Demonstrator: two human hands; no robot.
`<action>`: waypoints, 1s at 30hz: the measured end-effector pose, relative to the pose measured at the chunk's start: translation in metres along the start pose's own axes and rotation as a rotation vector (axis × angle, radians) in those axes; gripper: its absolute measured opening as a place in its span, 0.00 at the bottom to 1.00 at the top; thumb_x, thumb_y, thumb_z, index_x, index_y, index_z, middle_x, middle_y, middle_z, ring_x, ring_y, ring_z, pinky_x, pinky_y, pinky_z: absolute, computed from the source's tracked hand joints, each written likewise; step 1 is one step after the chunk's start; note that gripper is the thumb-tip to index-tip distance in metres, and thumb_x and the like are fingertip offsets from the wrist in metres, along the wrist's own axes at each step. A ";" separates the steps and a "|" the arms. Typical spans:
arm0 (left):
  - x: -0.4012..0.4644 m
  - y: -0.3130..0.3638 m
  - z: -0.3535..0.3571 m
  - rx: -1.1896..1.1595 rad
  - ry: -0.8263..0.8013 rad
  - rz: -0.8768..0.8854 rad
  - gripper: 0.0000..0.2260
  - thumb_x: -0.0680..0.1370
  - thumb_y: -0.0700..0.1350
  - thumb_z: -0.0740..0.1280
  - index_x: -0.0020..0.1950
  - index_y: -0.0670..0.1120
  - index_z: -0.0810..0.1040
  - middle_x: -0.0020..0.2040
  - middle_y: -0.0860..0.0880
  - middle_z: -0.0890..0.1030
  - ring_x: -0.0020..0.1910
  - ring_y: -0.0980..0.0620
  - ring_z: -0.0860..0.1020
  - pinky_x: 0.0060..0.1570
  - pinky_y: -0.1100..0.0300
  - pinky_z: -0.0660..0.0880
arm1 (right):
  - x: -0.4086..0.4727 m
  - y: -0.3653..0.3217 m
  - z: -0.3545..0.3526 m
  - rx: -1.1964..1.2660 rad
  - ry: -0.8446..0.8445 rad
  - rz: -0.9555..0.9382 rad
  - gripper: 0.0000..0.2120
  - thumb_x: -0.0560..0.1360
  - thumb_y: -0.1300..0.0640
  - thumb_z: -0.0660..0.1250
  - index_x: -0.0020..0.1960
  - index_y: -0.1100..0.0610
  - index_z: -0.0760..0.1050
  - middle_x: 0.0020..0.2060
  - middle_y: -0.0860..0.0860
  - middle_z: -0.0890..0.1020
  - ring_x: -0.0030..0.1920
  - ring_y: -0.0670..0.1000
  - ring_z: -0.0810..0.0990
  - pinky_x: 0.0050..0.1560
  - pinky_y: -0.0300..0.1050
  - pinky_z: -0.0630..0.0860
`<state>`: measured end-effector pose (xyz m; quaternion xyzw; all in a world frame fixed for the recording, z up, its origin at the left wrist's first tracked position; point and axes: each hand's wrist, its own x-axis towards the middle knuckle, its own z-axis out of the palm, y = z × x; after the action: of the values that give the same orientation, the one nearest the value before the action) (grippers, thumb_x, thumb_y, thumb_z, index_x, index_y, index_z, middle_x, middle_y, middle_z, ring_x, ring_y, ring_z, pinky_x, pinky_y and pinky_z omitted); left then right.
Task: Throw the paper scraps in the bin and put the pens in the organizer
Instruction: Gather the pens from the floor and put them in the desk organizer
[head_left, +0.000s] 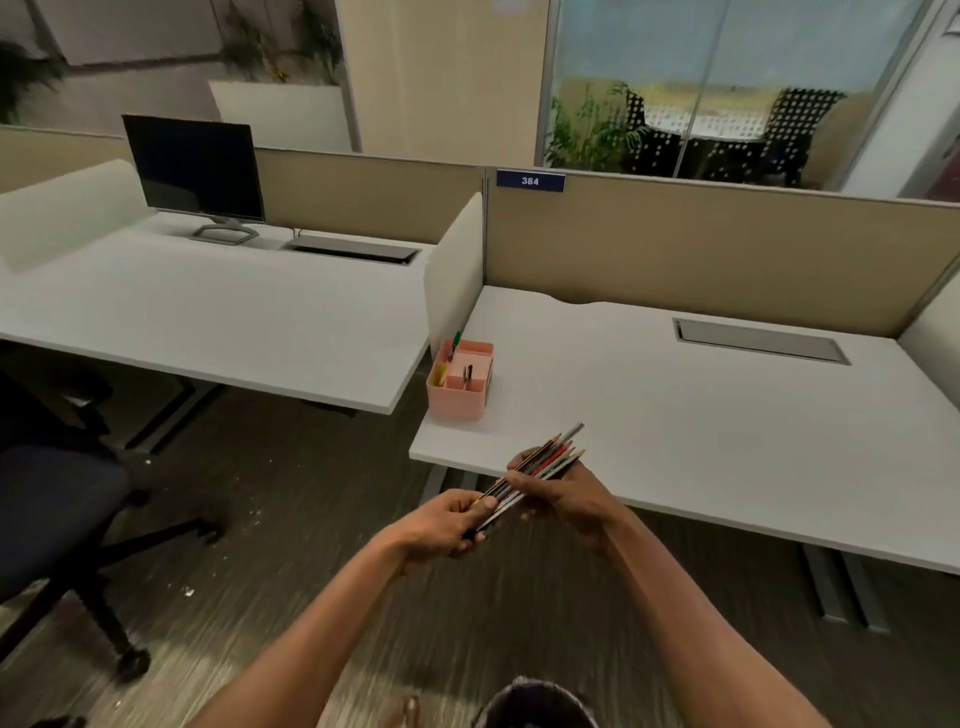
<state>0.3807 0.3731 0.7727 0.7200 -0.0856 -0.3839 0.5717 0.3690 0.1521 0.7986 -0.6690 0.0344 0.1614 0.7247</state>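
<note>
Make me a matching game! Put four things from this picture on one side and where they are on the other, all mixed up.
Things:
1. bundle of pencils
2. pink organizer
3. monitor
4. office chair

Places:
A. on the floor at the left
B. held in both hands
C. at the left corner of the near desk
D. at the back of the far desk

Pairs: 1-B, 2-C, 3-D, 4-A
</note>
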 end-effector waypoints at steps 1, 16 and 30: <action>0.011 0.002 -0.017 0.026 -0.019 -0.007 0.13 0.86 0.56 0.60 0.56 0.47 0.77 0.39 0.52 0.76 0.31 0.59 0.71 0.32 0.65 0.68 | 0.014 0.000 0.004 -0.011 0.052 -0.003 0.21 0.68 0.51 0.80 0.57 0.59 0.82 0.50 0.58 0.88 0.51 0.56 0.87 0.46 0.47 0.83; 0.175 0.035 -0.219 0.431 0.115 0.174 0.11 0.85 0.58 0.61 0.58 0.54 0.79 0.57 0.51 0.83 0.56 0.48 0.83 0.55 0.54 0.81 | 0.211 0.000 0.035 0.276 0.612 -0.043 0.14 0.70 0.63 0.78 0.54 0.59 0.80 0.47 0.54 0.88 0.49 0.54 0.88 0.46 0.48 0.85; 0.266 -0.034 -0.322 1.120 0.473 0.099 0.33 0.86 0.61 0.53 0.86 0.45 0.52 0.88 0.43 0.47 0.87 0.44 0.41 0.86 0.46 0.44 | 0.310 0.021 -0.010 0.181 0.877 -0.018 0.09 0.72 0.61 0.79 0.49 0.54 0.82 0.47 0.54 0.88 0.48 0.53 0.88 0.48 0.50 0.85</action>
<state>0.7628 0.4787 0.6380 0.9722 -0.1784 -0.0833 0.1269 0.6582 0.2020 0.6948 -0.6084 0.3467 -0.1475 0.6985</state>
